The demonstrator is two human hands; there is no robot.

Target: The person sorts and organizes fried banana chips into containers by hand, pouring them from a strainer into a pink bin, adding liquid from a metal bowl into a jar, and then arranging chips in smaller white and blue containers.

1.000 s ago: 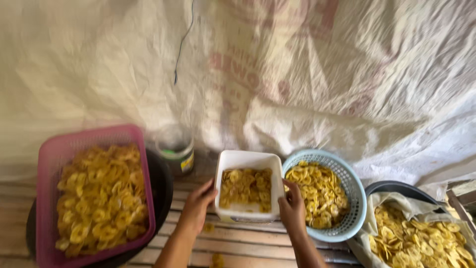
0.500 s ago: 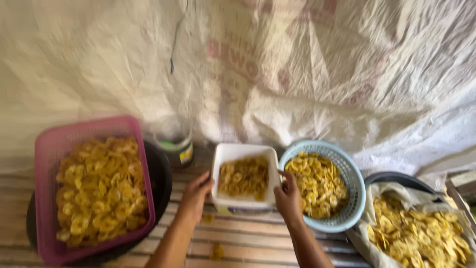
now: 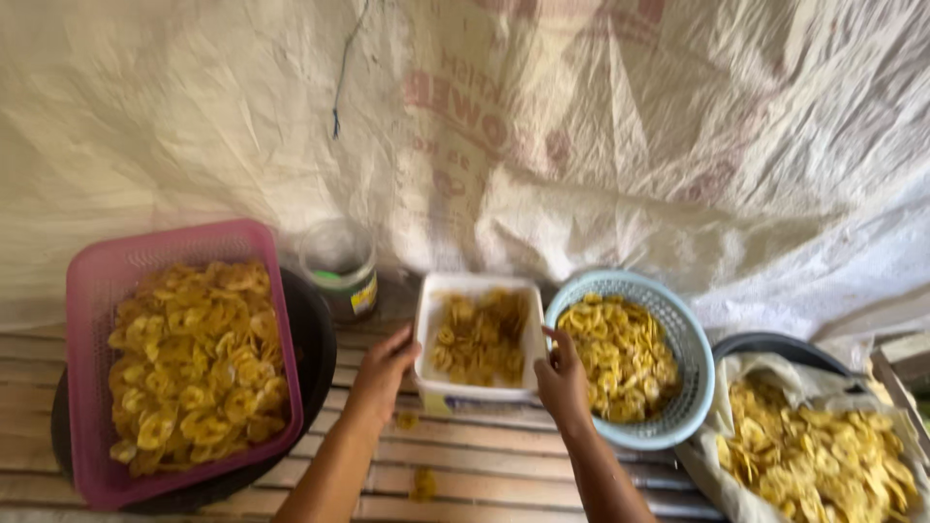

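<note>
left hand [image 3: 383, 371] and right hand [image 3: 564, 380] have fingers clamped on white tub [image 3: 479, 392] of banana chips [image 3: 480, 336]; looks light, stiff-walled, contents brittle, best held by side rims.

A makeshift home snack-making spot: a slatted wooden bench [image 3: 291, 479], a backdrop of draped white woven sacking [image 3: 601, 145], and baskets [image 3: 97, 291] and tubs [image 3: 426, 329] heaped with yellow fried chips [image 3: 194, 358]
</note>
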